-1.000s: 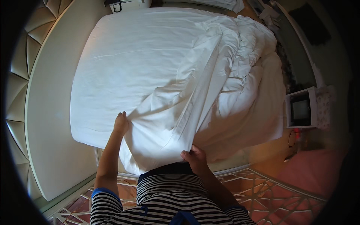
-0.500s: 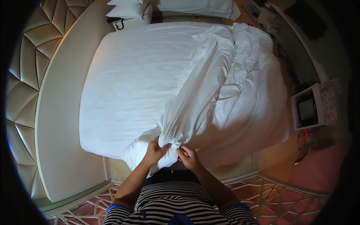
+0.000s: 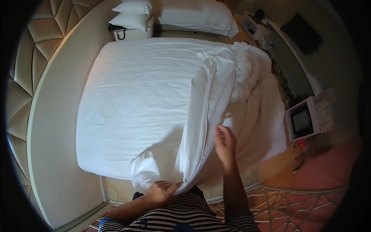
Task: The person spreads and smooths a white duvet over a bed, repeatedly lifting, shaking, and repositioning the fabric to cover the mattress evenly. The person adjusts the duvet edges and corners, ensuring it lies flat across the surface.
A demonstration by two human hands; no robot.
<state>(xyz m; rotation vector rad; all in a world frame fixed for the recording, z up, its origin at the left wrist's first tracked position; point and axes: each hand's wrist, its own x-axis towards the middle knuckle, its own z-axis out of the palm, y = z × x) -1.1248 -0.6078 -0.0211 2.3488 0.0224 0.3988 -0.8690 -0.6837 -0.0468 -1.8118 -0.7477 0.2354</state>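
Note:
A white duvet (image 3: 257, 100) lies bunched in thick folds over the right part of the bed, its edge running in a long ridge toward me. At the bed's near side my left hand (image 3: 161, 193) is closed on that edge, drawn against my waist. My right hand (image 3: 225, 144) is raised farther out, over the folds on the right side of the ridge. Its fingers look bent but are smeared by motion, so their hold cannot be told. A white sheet (image 3: 131, 100) covers the bed's left part, with shallow wrinkles.
White pillows (image 3: 131, 15) are stacked at the far left, beside another white-covered bed (image 3: 189, 15). A quilted headboard wall (image 3: 46, 54) runs along the left. On the right stands a white open-fronted unit (image 3: 303, 119) holding a dark box. Patterned carpet (image 3: 278, 208) lies near me at the right.
My right hand has left the duvet's near edge and moved forward and right over the folds. My left hand has drawn the edge closer to my body. The view has shifted.

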